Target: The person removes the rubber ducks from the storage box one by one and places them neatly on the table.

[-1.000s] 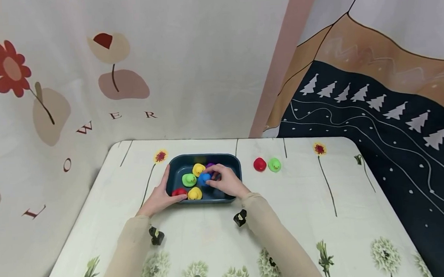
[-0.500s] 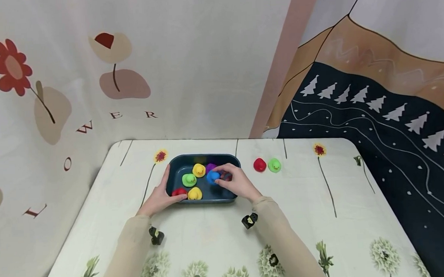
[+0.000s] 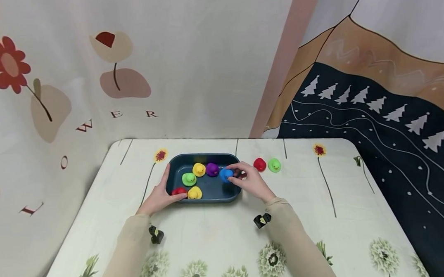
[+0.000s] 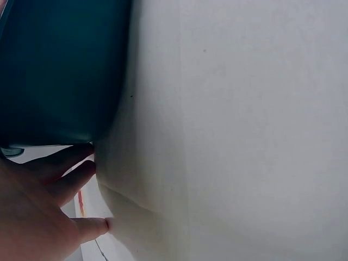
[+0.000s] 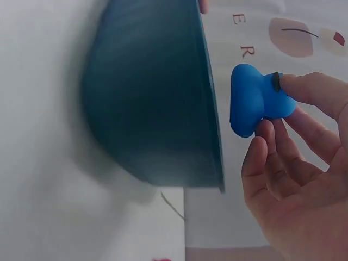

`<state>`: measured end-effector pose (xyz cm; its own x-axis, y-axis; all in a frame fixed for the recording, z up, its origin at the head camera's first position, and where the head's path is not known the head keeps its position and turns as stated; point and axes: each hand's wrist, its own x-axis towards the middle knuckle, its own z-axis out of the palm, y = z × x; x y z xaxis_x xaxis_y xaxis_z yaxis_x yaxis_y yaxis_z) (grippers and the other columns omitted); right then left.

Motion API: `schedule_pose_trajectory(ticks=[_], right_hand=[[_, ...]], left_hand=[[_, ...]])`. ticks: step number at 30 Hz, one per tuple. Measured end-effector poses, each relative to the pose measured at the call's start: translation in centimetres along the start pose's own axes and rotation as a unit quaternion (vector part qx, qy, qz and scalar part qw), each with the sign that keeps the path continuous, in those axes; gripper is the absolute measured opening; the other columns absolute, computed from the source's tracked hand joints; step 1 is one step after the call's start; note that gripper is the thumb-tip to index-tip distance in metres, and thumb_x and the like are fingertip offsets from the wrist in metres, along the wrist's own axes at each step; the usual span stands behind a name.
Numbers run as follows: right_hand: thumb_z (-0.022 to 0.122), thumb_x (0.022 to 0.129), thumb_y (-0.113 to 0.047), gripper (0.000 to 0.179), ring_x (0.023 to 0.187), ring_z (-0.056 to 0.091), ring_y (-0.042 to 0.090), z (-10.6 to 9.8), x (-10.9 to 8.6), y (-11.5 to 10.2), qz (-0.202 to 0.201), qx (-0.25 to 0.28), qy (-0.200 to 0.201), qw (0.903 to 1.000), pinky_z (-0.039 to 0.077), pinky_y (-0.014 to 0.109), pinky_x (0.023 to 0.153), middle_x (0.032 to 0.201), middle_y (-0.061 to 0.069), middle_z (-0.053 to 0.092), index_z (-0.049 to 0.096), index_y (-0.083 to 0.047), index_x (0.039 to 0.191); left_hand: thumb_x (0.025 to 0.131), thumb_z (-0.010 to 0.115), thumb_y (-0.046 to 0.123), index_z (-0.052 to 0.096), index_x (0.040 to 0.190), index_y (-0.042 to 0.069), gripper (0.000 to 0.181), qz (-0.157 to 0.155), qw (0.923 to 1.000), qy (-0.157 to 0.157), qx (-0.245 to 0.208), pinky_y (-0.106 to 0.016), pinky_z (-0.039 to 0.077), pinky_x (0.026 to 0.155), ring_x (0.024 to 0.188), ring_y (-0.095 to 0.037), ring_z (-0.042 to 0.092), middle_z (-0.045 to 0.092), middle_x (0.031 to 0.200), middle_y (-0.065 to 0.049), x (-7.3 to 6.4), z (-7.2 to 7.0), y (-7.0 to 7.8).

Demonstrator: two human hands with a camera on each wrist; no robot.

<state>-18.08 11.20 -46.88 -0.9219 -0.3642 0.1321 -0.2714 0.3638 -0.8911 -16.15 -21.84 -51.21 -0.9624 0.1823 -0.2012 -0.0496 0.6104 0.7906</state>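
While my left hand (image 3: 159,198) braces the left end of a dark teal, round-cornered, smooth-walled tray (image 3: 217,192) with its fingers straight and spread, my right hand (image 3: 250,182) holds a small, bright blue, smooth toy duck (image 5: 247,103), its fingers (image 5: 312,89) clamped on the head end. The duck is just right of centre in the head view, over the right part of the tray; the right wrist view shows it apart from the rim.

Handling: from its moulded look, I judge it light, slightly yielding like soft rubber, hardly fragile, and mildly slippery if pinched on a curve alone. The narrower head and the neck beneath it seem the best hold, since they leave the flat base free.

Orientation: in the right wrist view the base faces left, towards the tray, and the head points right, so the base-to-head axis runs nearly level across the frame. Body breadth roughly equals height, so I find no pronounced long axis. A dark patch beside my uppermost fingertip may be the beak; its facing I cannot tell.

In the head view, a round purple toy duck (image 3: 212,169) sits in the tray just left of the blue one.
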Motion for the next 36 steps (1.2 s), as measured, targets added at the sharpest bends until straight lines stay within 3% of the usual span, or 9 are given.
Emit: schedule_pose_trajectory(ticks=[15, 22, 36], right_hand=[[0.071, 0.088, -0.005, 0.029, 0.093, 0.058, 0.025, -5.0, -1.2, 1.5, -0.006, -0.025, 0.021, 0.9995, 0.05, 0.036, 0.077, 0.105, 0.009, 0.062, 0.068, -0.004, 0.118], [0.07, 0.088, -0.004, 0.028, 0.093, 0.056, 0.033, -7.0, -1.9, 2.9, 0.003, -0.061, 0.02, 0.9979, 0.049, 0.035, 0.074, 0.105, 0.01, 0.061, 0.067, -0.001, 0.116], [0.07, 0.088, -0.003, 0.027, 0.093, 0.056, 0.03, -10.6, -3.0, 5.4, 0.029, -0.081, 0.027, 0.9959, 0.049, 0.037, 0.074, 0.108, 0.015, 0.062, 0.067, 0.002, 0.115]], left_hand=[[0.08, 0.077, 0.044, -0.013, 0.154, 0.03, 0.117, 0.015, 0.9999, 0.004, 0.003, -0.066, 0.027, 0.103, 0.136, -0.052, 0.023, 0.008, 0.157, -0.026, 0.1, -0.1, 0.2], [0.08, 0.077, 0.044, -0.011, 0.155, 0.028, 0.117, 0.021, 0.9997, 0.008, 0.004, -0.065, 0.028, 0.103, 0.134, -0.052, 0.026, 0.011, 0.156, -0.027, 0.0, 0.1, 0.1], [0.079, 0.079, 0.043, -0.012, 0.154, 0.03, 0.118, 0.019, 0.9998, 0.004, -0.007, -0.064, 0.027, 0.104, 0.134, -0.052, 0.026, 0.012, 0.155, -0.029, -0.2, 0.1, 0.3]])
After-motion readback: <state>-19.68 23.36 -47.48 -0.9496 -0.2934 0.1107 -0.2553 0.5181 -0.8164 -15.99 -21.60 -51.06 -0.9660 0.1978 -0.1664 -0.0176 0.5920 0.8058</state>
